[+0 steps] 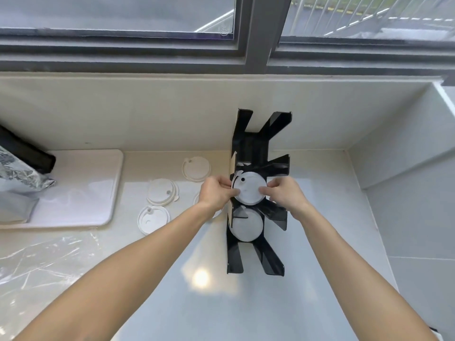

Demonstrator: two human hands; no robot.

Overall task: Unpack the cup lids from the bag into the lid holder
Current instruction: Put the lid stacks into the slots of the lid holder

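A tall black lid holder stands on the white counter by the back wall. Both hands grip one stack of white cup lids in its middle slot: my left hand pinches the stack's left edge, my right hand its right edge. A second stack of lids sits in the slot just below. Three loose lids lie on the counter to the left; another is mostly hidden behind my left hand. The clear plastic bag lies crumpled at the lower left.
A white tray lies at the left with a silver foil pouch and a black object on it. A window frame runs above the tiled backsplash. A white wall closes off the counter on the right.
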